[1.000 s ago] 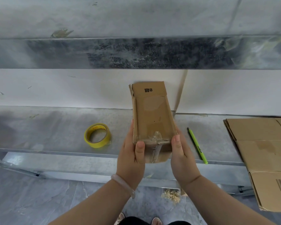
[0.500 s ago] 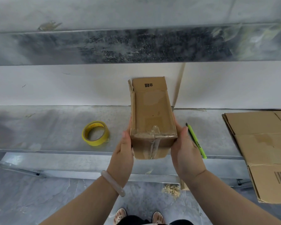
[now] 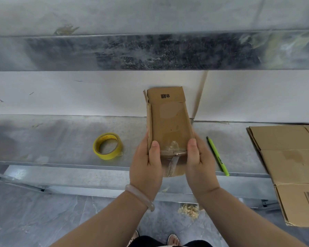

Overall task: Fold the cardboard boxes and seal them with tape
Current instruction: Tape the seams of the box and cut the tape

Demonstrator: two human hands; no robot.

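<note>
Head view, listener asks: where is the cardboard box [image 3: 169, 125], and who has it?

Describer: At centre frame, a small, long, brown box is held out over the near edge of a grey metal table [image 3: 61, 139]. The left grip [image 3: 146, 166] clasps its near left corner and the right grip [image 3: 200, 164] its near right corner. Each thumb lies on the top face. The fingers go underneath, out of sight. The box runs away from both grips toward 12 o'clock. Its far end has loose flaps and looks unsealed. The near end, between the palms, carries a crinkled strip of clear tape [image 3: 173, 163].

Listener: How would it handle?

Describer: It is probably light and likely empty. The walls look thin and a little worn, stiff along the creases but easy to dent mid-panel. The taped patch may be slick. The corners and long edges, where the grips sit now, seem the safest hold.

Listener: What is nearby?

Describer: A yellow tape roll [image 3: 107, 146] lies on the table at 9 o'clock from the box, apart from it. A green pen [image 3: 218, 156] sits at 3 o'clock, just beside the right grip. Flattened cardboard [image 3: 289, 166] lies farther out at 3 o'clock.
</note>
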